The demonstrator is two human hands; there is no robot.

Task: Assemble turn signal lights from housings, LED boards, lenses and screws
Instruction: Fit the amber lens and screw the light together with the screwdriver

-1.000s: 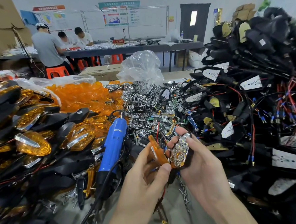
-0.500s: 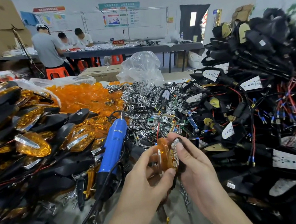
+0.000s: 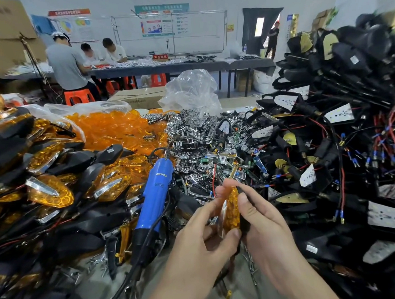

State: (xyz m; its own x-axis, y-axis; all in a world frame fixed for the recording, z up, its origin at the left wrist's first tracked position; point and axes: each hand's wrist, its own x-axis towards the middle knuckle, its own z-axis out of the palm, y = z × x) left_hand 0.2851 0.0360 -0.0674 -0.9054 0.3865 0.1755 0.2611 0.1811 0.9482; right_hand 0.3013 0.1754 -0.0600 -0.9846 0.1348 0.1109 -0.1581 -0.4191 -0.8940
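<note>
Between my two hands stands an amber lens, seen edge-on, pressed against a black housing on its right side. My left hand pinches the lens from the left, thumb under its lower end. My right hand grips the housing, fingertips over the top of the lens. The LED reflector inside is hidden. A red wire rises behind my fingers.
A blue electric screwdriver lies just left of my hands, cord trailing toward me. Finished amber lights pile at left, loose amber lenses behind, chrome reflectors in the middle, wired black housings stacked high at right. Loose screws on the table.
The amber lens, apart from the housing a second ago with the reflector showing, has been swung over and closed onto the housing. Both hands now squeeze the two parts together.
</note>
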